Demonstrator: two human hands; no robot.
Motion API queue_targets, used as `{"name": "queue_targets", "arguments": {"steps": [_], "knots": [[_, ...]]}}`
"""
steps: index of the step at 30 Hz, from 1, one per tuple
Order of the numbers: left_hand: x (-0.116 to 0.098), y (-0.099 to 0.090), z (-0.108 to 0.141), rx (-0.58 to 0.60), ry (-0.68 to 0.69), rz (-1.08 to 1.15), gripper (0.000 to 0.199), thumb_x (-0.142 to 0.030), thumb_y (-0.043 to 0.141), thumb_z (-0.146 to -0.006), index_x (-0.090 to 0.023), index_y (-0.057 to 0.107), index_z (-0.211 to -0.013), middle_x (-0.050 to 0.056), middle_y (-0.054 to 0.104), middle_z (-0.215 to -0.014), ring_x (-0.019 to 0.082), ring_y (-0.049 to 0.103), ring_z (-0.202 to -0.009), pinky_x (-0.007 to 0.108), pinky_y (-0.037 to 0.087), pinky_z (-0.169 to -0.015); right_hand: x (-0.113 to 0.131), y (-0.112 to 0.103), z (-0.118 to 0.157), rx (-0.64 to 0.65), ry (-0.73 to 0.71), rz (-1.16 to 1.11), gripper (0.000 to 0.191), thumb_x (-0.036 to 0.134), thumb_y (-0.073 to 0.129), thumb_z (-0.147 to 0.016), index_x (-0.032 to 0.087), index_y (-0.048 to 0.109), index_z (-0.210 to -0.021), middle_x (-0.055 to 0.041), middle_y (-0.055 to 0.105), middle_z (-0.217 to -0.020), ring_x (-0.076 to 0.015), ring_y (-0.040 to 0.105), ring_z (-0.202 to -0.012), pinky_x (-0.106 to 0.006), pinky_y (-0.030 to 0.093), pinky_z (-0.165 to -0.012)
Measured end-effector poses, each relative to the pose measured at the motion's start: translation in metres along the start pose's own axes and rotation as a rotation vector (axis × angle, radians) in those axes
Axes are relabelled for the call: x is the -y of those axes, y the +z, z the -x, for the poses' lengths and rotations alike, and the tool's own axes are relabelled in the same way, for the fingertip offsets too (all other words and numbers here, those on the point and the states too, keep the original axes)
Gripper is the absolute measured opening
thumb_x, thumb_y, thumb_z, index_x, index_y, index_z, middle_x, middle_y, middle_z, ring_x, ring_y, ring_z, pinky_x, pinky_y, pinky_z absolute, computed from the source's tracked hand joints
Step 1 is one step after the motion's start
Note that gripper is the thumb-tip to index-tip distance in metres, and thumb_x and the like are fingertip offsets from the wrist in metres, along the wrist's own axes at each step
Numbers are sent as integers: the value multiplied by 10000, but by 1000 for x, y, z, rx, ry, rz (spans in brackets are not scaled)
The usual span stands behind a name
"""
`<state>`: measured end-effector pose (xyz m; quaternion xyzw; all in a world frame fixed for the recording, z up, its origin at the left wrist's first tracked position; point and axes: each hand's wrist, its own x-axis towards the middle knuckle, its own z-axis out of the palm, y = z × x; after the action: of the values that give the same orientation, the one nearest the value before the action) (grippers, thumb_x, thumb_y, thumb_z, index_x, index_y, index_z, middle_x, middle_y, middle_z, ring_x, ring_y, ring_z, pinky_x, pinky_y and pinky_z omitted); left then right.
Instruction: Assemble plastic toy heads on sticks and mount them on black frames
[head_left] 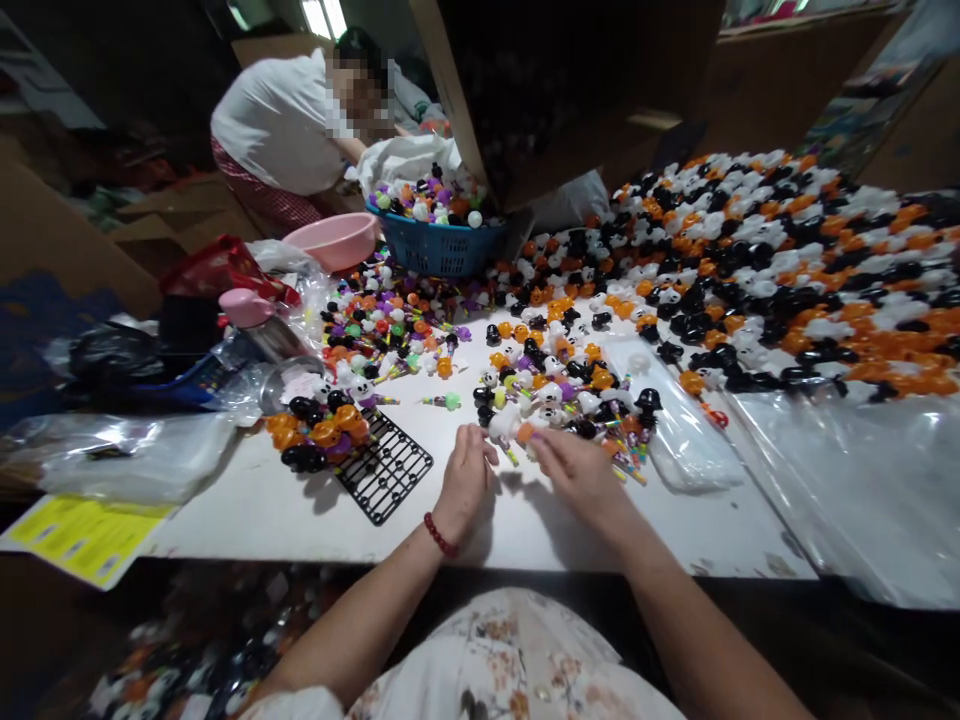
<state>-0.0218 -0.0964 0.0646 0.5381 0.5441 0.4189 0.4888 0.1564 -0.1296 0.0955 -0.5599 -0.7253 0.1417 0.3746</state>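
Observation:
My left hand (pixel 463 485), with a red bead bracelet on the wrist, is over the white table with its fingers drawn together. What those fingers hold, if anything, is hidden. Close by is a white ghost-shaped figure (pixel 504 424) with a colourful stick below it. My right hand (pixel 581 475) pinches a small orange piece (pixel 525 433) between thumb and finger. Just beyond both hands lies a loose pile of novelty-topped sticks (pixel 559 395). To the left, a black grid rack (pixel 390 470) carries orange, black and white figures (pixel 322 430) at its far end.
A large heap of orange, black and white figures (pixel 787 270) covers the right side. Clear plastic bags (pixel 679 430) lie beside the pile. Behind are a blue basket (pixel 442 245), a pink basin (pixel 334 242) and a bending person (pixel 281 125). A pink-lidded flask (pixel 259 325) stands left.

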Motion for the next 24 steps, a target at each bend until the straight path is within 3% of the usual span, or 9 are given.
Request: {"name": "queue_targets", "arguments": {"steps": [3,5,7,9,13,18,20,23,24], "knots": [[-3,-26,-46,-115,164,-374,176,-329,467,-955,-217,525,-1078,63,611,-988,200,569,-864,344,460,-833,-23,-41,-23,-238,93,284,392,384,488,-999,125,653,-1241,-185,669,-1181,-295,641,-1032,-444,552,-874],[0,-45,-78,-162,234,-641,267,-163,524,-870,-186,554,-1134,127,592,-1163,262,528,-1092,411,399,-991,-30,-57,-32,-361,137,453,432,376,536,-967,96,629,-1284,-237,586,-1319,-372,563,-1179,-545,516,-943],[4,-59,-103,-139,216,-784,249,-90,546,-805,-159,607,-1036,162,594,-1162,313,478,-1175,458,354,-1034,-28,-55,-33,-395,145,459,436,352,537,-963,95,617,-1306,-244,556,-1369,-393,523,-1244,-585,487,-990],[6,-66,-114,-102,173,-806,114,-90,567,-782,-155,615,-862,157,623,-1028,325,500,-1124,462,374,-997,-19,-38,-27,-323,127,297,434,362,503,-984,116,609,-1325,-216,599,-1339,-359,560,-1230,-554,500,-1004],[3,-49,-90,-43,164,-707,107,-230,523,-883,-170,592,-825,71,629,-836,225,580,-843,346,466,-785,1,17,-13,-72,191,-137,480,452,461,-999,181,582,-1377,-155,695,-1235,-298,670,-1122,-458,566,-937],[-1,-16,-37,391,307,-297,112,-263,571,-864,-197,652,-906,26,665,-907,176,599,-839,282,474,-765,3,47,-17,-65,302,-327,499,466,522,-938,188,616,-1342,-147,686,-1275,-319,642,-1195,-476,523,-995],[-1,-13,-45,294,251,-328,124,-226,542,-868,-200,653,-917,33,663,-906,183,602,-840,296,478,-776,0,43,-21,-91,313,-367,497,471,534,-922,174,646,-1304,-144,702,-1240,-307,680,-1112,-456,538,-961],[-3,-21,-91,-120,203,-511,199,-253,486,-925,-179,629,-1042,94,630,-1021,218,604,-910,345,481,-837,1,35,-21,1,417,-444,551,509,524,-924,174,622,-1352,-115,755,-1058,-259,732,-809,-394,589,-755],[-4,-25,-111,-196,244,-580,253,-275,498,-935,-172,605,-1140,127,595,-1133,241,595,-997,365,470,-893,3,33,-19,53,446,-472,558,513,517,-929,179,614,-1366,-98,763,-971,-244,721,-731,-374,585,-693]]}}
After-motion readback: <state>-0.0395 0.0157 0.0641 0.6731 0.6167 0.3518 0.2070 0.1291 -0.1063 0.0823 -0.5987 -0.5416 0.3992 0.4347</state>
